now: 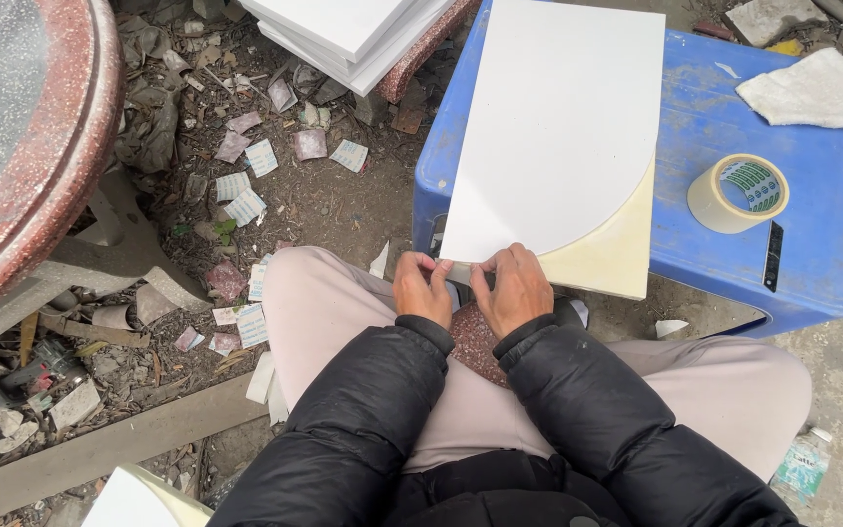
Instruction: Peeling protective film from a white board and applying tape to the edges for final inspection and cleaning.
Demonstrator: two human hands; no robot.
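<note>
Now both hands (pixel 470 290) pinch white sheet (pixel 558 127) edge, fingers bent.

1. Soft, even daylight fills the scene, bright but flat, with no single direction to be told.
2. Shadows are faint: a thin one under the white panel (pixel 558 127) at its near edge, and a darker patch beneath the blue stool (pixel 812 195).
3. The panel is close to overexposed and shows almost no surface detail.
4. A pale sheen lies on the red stone tabletop (pixel 12 117) at far left.
5. Focus is sharp at centre; straight edges bow slightly toward the corners.
</note>
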